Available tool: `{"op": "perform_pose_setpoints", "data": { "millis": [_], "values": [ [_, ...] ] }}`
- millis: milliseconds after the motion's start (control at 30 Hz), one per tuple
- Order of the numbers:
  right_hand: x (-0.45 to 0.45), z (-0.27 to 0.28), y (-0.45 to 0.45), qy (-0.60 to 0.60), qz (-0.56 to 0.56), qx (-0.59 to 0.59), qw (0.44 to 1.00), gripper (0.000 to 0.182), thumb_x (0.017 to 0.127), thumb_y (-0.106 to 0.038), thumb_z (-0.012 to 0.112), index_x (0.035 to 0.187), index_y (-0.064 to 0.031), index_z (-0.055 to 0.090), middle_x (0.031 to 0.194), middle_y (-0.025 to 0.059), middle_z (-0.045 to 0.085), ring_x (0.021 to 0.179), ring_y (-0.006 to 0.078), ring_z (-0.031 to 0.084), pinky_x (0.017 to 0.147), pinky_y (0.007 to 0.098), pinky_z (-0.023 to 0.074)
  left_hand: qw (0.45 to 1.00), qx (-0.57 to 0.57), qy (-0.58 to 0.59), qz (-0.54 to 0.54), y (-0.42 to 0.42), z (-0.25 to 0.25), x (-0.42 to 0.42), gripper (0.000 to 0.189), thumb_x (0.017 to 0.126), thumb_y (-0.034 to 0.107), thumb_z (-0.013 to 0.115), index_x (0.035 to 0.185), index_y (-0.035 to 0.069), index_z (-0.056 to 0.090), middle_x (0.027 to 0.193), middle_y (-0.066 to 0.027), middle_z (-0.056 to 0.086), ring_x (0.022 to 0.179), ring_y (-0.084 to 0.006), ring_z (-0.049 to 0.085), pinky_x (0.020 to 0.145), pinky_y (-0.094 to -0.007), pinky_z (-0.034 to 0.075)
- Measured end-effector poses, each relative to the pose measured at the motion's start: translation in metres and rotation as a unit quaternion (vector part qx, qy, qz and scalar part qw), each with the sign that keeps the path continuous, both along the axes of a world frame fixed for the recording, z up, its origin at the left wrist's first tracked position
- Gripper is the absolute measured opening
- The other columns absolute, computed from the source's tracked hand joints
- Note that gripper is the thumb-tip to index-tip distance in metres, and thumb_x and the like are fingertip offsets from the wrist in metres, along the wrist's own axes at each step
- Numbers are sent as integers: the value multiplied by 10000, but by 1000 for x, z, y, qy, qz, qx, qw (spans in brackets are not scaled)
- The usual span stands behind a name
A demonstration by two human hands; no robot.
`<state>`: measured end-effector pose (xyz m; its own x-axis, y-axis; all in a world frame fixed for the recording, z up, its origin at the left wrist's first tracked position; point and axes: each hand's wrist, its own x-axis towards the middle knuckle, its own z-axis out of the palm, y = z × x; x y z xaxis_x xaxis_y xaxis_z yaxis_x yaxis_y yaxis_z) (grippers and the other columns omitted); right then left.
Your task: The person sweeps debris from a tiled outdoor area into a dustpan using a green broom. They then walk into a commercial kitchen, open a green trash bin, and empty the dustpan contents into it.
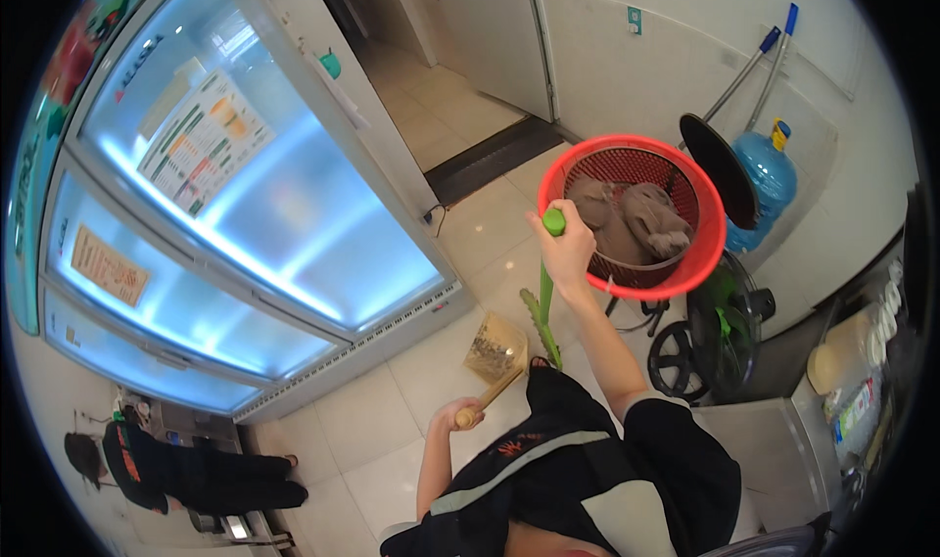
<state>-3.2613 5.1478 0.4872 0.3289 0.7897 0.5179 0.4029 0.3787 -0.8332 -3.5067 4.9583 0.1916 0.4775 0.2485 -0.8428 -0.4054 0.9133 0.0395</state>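
Note:
My right hand [565, 245] grips the green handle of a broom [546, 293] near its top. The broom's green bristled head [543, 331] is by my foot, beside a long-handled dustpan [479, 362]. My left hand [457, 414] is closed around the end of the dustpan's tan handle [507, 382]. Dark bits of dirt lie in the pan. Just beyond my right hand is a red plastic basket [705, 260] with a dark mesh inner basket. Brownish wet-looking cloths [650, 215] are inside it.
Lit glass-door refrigerators [308, 212] line the left, and a co-worker [198, 469] stands past them. Ahead, a doorway has a dark threshold [496, 160]. A fan [723, 329], blue water bottle [764, 168] and blue-tipped poles [775, 65] stand right, near a steel counter [771, 447].

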Motion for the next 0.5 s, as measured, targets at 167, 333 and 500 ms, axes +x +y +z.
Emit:
{"op": "perform_pose_setpoints", "data": {
  "millis": [167, 333, 500],
  "values": [
    [-32, -11, 155, 16, -49, 8, 999, 273, 650, -289, 624, 723, -73, 474, 571, 92, 508, 531, 277, 504, 463, 348, 371, 999, -37, 1, 24, 163, 57, 0, 272, 713, 158, 511, 809, -77, 412, 630, -116, 490, 501, -168, 513, 430, -235, 469],
    [-63, -3, 283, 62, -85, -24, 994, 280, 642, -287, 635, 726, -80, 466, 561, 79, 501, 519, 261, 500, 466, 336, 366, 994, -18, -112, 4, 290, 65, -40, 351, 722, 179, 505, 903, -94, 378, 648, -101, 483, 494, -147, 515, 419, -223, 473],
    [-64, -8, 401, 108, -134, -44, 984, 341, 614, -288, 663, 750, -83, 427, 556, 54, 478, 515, 227, 480, 490, 315, 366, 994, -36, -98, 42, 464, 57, -57, 386, 729, 200, 472, 958, -95, 371, 693, -102, 501, 520, -142, 523, 439, -224, 477]
  ]
}}
